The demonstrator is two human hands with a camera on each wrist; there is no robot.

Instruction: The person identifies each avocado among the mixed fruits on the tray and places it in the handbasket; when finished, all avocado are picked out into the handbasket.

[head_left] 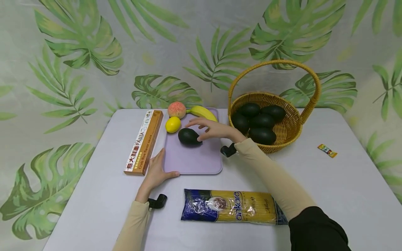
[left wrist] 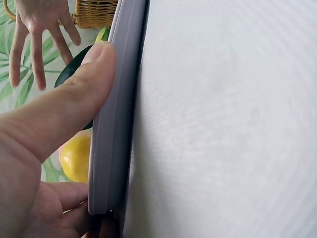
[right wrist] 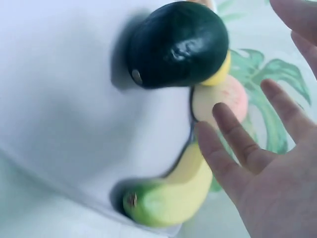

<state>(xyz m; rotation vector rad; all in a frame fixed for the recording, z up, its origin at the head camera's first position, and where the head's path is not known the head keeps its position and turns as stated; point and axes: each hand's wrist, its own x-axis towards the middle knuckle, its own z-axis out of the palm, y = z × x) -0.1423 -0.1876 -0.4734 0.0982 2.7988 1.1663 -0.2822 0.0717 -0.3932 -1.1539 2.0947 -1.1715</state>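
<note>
A dark green avocado [head_left: 188, 137] lies on the lilac tray [head_left: 194, 162], with a lemon [head_left: 173, 124], a peach [head_left: 177, 110] and a banana [head_left: 202, 112] along the tray's far side. Over the tray, my right hand [head_left: 216, 129] hovers by the avocado, fingers spread; the right wrist view shows the fingertips [right wrist: 220, 111] apart from the fruit. My left hand [head_left: 158, 170] holds the tray's near left corner. In the left wrist view its thumb [left wrist: 101, 59] lies against the rim while the other fingers, partly hidden, bend at the corner.
At the right, a wicker basket [head_left: 293, 134] with a tall handle holds several avocados [head_left: 262, 121]. A pasta box [head_left: 144, 143] stands left of the tray. A spaghetti bag [head_left: 235, 206] lies in front, partly under the right forearm. A small sachet [head_left: 327, 150] lies far right.
</note>
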